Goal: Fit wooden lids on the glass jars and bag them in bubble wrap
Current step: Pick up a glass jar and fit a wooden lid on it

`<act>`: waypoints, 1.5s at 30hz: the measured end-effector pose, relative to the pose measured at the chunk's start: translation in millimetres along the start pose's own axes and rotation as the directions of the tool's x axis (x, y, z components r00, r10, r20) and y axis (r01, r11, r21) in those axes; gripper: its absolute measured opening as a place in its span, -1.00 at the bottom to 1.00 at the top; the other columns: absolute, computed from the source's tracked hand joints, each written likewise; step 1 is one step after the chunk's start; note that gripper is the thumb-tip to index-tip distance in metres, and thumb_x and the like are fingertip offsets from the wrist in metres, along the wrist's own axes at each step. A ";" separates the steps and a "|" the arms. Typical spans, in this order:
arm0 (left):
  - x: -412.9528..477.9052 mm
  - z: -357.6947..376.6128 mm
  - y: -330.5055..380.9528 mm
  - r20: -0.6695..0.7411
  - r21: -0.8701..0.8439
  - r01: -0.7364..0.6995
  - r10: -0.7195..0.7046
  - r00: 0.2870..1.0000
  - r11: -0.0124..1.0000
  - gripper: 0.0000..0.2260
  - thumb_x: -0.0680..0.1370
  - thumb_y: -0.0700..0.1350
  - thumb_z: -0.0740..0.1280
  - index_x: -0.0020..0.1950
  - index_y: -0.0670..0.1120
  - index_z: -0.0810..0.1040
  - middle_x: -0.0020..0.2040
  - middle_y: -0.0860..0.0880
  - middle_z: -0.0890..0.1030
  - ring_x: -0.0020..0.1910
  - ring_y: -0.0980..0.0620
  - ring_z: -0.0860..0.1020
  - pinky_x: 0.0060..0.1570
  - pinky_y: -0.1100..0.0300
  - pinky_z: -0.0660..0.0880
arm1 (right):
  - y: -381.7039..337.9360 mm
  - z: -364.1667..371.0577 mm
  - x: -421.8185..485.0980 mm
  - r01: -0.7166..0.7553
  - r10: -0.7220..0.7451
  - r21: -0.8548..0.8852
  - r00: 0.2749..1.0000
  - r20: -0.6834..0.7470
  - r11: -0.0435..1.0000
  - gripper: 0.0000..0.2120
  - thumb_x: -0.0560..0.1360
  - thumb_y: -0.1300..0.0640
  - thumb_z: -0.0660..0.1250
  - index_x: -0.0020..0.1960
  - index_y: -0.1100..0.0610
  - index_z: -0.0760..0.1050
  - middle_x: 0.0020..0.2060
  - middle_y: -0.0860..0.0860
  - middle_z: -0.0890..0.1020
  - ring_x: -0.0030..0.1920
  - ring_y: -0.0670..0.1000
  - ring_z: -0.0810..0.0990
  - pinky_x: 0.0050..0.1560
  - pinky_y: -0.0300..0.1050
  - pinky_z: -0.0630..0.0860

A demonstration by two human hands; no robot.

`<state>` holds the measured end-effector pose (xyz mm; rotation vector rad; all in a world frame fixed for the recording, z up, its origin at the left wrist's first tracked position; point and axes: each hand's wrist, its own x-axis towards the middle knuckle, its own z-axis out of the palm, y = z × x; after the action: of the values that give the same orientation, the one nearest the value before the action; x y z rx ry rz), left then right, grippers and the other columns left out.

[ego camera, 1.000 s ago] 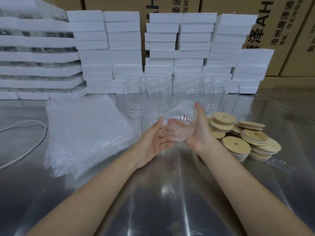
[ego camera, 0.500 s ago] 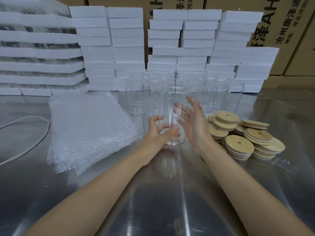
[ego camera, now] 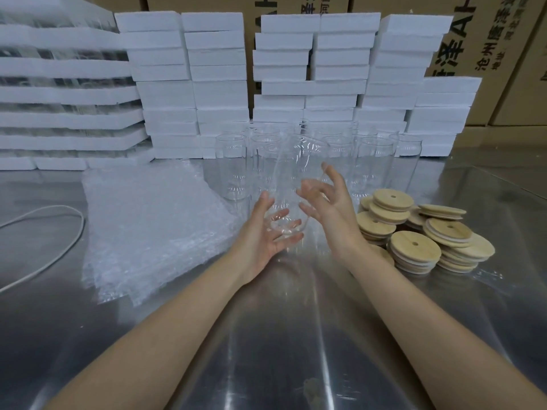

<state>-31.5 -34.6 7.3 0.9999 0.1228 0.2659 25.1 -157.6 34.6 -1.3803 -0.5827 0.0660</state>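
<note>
Cupping the base of a clear glass jar (ego camera: pixel 293 173), the left hand (ego camera: pixel 266 232) grips it with the thumb up one side and the fingers curled beneath, showing through the glass. The jar tilts slightly, lidless, raised off the steel table (ego camera: pixel 296 335) just in front of the cluster of standing jars (ego camera: pixel 370 161). The right hand (ego camera: pixel 328 211) hovers at the held jar's other side, fingers spread and loosely bent, gripping nothing; whether they touch the glass is unclear. Right of the standing jars and nearer the person lies a heap of round wooden lids (ego camera: pixel 414 244). Left of the cluster sits a stack of bubble-wrap bags (ego camera: pixel 154 220), with a white cable (ego camera: pixel 59 250) farther left. Behind the cluster rise stacks of white foam blocks (ego camera: pixel 219 93), backed by cardboard cartons (ego camera: pixel 488 39).
</note>
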 end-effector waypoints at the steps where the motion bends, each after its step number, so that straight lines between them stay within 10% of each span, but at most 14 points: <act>1: -0.6 -0.2 0.3 0.002 0.078 -0.041 0.041 0.999 0.996 -0.37 0.38 0.27 0.38 0.35 0.02 0.34 0.31 -0.11 0.47 0.11 -0.10 0.63 -0.10 0.02 0.62 | -0.9 1.1 -0.7 0.009 -0.010 -0.029 1.000 -0.002 1.000 -0.41 0.53 0.05 0.38 0.47 -0.06 0.20 0.18 0.02 0.56 0.22 0.01 0.57 0.32 0.08 0.47; 6: -2.4 -3.7 -10.4 0.095 0.656 -0.285 0.298 0.950 0.699 -0.09 0.25 0.11 0.57 0.48 0.03 0.19 0.33 0.14 0.41 0.32 0.25 0.40 0.27 0.19 0.41 | -3.2 0.3 0.4 -0.003 -0.001 -0.081 0.999 -0.050 0.997 -0.29 0.43 0.03 0.49 0.47 -0.07 0.23 0.14 0.00 0.50 0.13 -0.03 0.58 0.05 -0.15 0.55; 10: -1.8 -6.4 -6.6 0.095 0.634 -0.292 0.302 0.949 0.716 0.03 0.21 0.09 0.56 0.53 0.07 0.04 0.24 0.14 0.44 0.23 0.24 0.48 0.08 0.29 0.47 | -1.2 4.2 -3.9 0.086 -0.074 -0.248 0.996 0.058 0.965 -0.33 0.37 0.08 0.56 0.38 -0.11 0.35 0.12 -0.03 0.44 0.11 -0.08 0.55 -0.01 -0.20 0.56; 14: -0.3 -6.6 -8.9 -0.007 0.541 -0.270 0.325 0.946 0.796 -0.19 0.37 0.01 0.54 0.45 0.10 0.10 0.22 0.10 0.51 0.18 0.20 0.54 0.11 0.24 0.52 | -6.7 -5.8 2.7 0.156 -0.160 -0.284 0.987 0.010 0.946 -0.80 0.58 0.08 0.32 0.19 0.05 0.54 0.11 0.02 0.53 0.09 0.04 0.59 0.12 -0.03 0.55; 18: 1.8 -4.3 -8.3 -0.090 0.284 -0.172 0.205 0.975 0.943 -0.52 0.48 -0.15 0.46 0.25 0.08 0.27 0.14 0.02 0.59 0.10 0.08 0.62 0.08 0.07 0.58 | -6.0 -44.0 14.8 0.053 -0.392 -0.858 0.902 -0.178 0.511 -0.76 0.55 0.23 0.25 0.18 0.14 0.56 0.24 0.10 0.45 0.32 0.13 0.38 0.32 -0.03 0.27; 24: 4.2 -7.0 -1.5 -0.057 0.144 -0.130 0.139 0.989 0.981 -0.44 0.30 -0.13 0.43 0.26 0.00 0.35 0.24 0.00 0.56 0.25 -0.05 0.55 0.26 -0.07 0.48 | -7.4 -80.3 23.2 -0.422 -0.011 -0.889 0.903 -0.430 0.177 -0.60 0.53 0.05 0.19 0.33 0.12 0.43 0.40 0.21 0.31 0.43 0.28 0.21 0.48 0.23 -0.13; 31: 5.9 -9.9 -6.0 0.009 0.241 -0.149 0.151 0.989 0.959 -0.52 0.33 -0.12 0.44 0.19 0.08 0.38 0.19 0.10 0.56 0.14 0.07 0.61 0.27 -0.12 0.46 | -10.4 -82.5 22.4 -0.420 -0.066 -0.868 0.890 -0.451 0.266 -0.63 0.51 0.04 0.22 0.27 0.11 0.50 0.28 0.21 0.44 0.34 0.28 0.32 0.42 0.11 0.03; 35: 5.4 -12.5 -7.1 0.029 0.282 -0.169 0.168 0.985 0.944 -0.49 0.32 -0.12 0.44 0.21 0.08 0.36 0.20 0.08 0.55 0.12 0.10 0.61 0.18 0.03 0.51 | -17.0 -73.3 20.8 -0.152 -0.267 -0.819 0.899 -0.347 0.553 -0.70 0.53 0.02 0.29 0.18 0.12 0.60 0.19 0.11 0.57 0.24 0.20 0.45 0.34 0.06 0.30; 38: 4.0 -12.1 -7.8 0.049 0.326 -0.198 0.193 0.980 0.925 -0.46 0.31 -0.16 0.43 0.24 0.08 0.34 0.25 0.04 0.53 0.20 0.10 0.57 0.15 0.13 0.50 | -29.7 -60.4 21.1 -0.052 -0.033 -0.228 0.935 -0.353 0.972 -0.85 0.54 0.01 0.32 -0.01 0.04 0.62 -0.04 -0.04 0.65 0.04 0.05 0.63 -0.15 -0.13 0.60; 41: 0.4 -10.0 -6.8 0.075 0.368 -0.229 0.216 0.973 0.901 -0.39 0.29 -0.18 0.44 0.29 0.05 0.31 0.28 0.03 0.50 0.27 0.06 0.52 0.21 0.12 0.49 | -31.6 -50.0 23.2 -0.229 0.333 0.464 0.930 -0.155 0.856 -0.74 0.59 -0.04 0.30 0.08 0.17 0.48 0.09 0.18 0.58 -0.02 0.25 0.69 -0.27 -0.15 0.62; 45: -6.3 -5.3 -6.2 0.150 0.445 -0.260 0.215 0.965 0.857 -0.31 0.29 -0.21 0.45 0.37 -0.02 0.28 0.32 0.00 0.47 0.29 0.07 0.49 0.20 0.15 0.48 | -22.5 -44.4 24.2 -0.171 0.251 0.483 0.962 -0.105 0.859 -0.68 0.61 -0.07 0.25 0.12 0.20 0.50 0.06 0.17 0.63 -0.01 0.23 0.70 -0.13 -0.13 0.64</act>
<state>-37.7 -35.1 -0.9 1.5069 -0.0301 0.4279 58.3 -193.3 60.9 -0.9543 -0.2465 0.2539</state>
